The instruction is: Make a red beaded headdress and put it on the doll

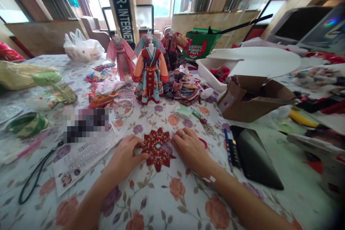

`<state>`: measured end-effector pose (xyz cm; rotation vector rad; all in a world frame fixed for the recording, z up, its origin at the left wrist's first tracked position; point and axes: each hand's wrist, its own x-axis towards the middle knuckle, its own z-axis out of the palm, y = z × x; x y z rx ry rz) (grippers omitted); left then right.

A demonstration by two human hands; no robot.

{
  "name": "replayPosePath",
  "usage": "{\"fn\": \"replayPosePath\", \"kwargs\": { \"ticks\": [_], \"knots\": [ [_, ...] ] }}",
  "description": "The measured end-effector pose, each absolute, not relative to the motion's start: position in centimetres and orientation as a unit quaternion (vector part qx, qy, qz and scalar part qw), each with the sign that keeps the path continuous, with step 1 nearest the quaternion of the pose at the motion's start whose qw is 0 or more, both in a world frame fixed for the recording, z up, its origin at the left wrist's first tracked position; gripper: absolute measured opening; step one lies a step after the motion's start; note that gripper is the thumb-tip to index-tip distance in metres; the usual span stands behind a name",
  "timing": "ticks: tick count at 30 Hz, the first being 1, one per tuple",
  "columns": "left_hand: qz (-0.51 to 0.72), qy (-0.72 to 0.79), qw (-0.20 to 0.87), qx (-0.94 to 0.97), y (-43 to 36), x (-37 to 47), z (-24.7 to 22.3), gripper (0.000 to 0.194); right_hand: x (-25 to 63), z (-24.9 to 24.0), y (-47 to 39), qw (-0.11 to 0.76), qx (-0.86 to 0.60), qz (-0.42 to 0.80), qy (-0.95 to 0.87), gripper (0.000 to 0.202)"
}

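Observation:
A dark red, star-shaped beaded ornament (157,148) lies flat on the floral tablecloth (161,197) just in front of me. My left hand (126,156) rests on the cloth with its fingertips touching the ornament's left edge. My right hand (190,147), a ring on one finger, presses fingertips against its right edge. Neither hand lifts it. Behind the ornament stands a small doll dress in orange, red and pale blue (150,75) on a stand.
Two more doll dresses (122,55) stand further back. An open cardboard box (250,99) and a black tablet (253,156) lie to the right, a blue pen (227,143) beside it. A bead packet (81,160) and black cord (35,178) lie to the left.

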<state>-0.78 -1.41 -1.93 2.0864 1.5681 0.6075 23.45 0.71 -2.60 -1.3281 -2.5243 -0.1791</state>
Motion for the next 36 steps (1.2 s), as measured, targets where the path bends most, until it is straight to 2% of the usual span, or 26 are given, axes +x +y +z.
{"fn": "replayPosePath", "kwargs": {
  "ticks": [9, 13, 17, 22, 25, 29, 31, 34, 36],
  "knots": [
    [0.173, 0.564, 0.254, 0.766, -1.5, -0.5, -1.1, 0.016, 24.0, -2.2, 0.0, 0.108, -0.437, -0.084, -0.889, 0.003],
    [0.205, 0.590, 0.306, 0.719, -1.4, -0.8, -1.3, 0.015, 24.0, -2.3, -0.2, 0.113, -0.437, -0.074, -0.889, 0.006],
    [0.290, 0.587, 0.401, 0.641, -1.3, -1.1, -2.1, 0.017, 23.8, -2.4, -0.4, 0.129, -0.437, -0.066, -0.888, 0.014],
    [0.390, 0.579, 0.447, 0.560, -0.9, -0.5, -2.6, 0.026, 23.4, -2.4, -0.7, 0.145, -0.433, -0.022, -0.889, 0.017],
    [0.387, 0.573, 0.465, 0.553, -0.7, 0.1, -2.5, 0.033, 23.2, -2.4, -0.7, 0.153, -0.440, 0.006, -0.885, 0.019],
    [0.369, 0.586, 0.452, 0.562, -0.8, 0.5, -2.3, 0.052, 23.2, -2.5, -0.6, 0.166, -0.446, 0.031, -0.879, 0.021],
    [0.364, 0.587, 0.436, 0.576, -0.8, 0.6, -2.4, 0.044, 23.2, -2.5, -0.6, 0.173, -0.444, 0.041, -0.878, 0.022],
    [0.356, 0.571, 0.433, 0.600, -0.8, 0.4, -2.7, 0.017, 23.3, -2.5, -0.7, 0.190, -0.439, 0.053, -0.876, 0.021],
    [0.354, 0.564, 0.460, 0.586, -0.8, 0.2, -2.7, 0.016, 23.3, -2.5, -0.7, 0.211, -0.436, 0.065, -0.873, 0.019]
  ]
}}
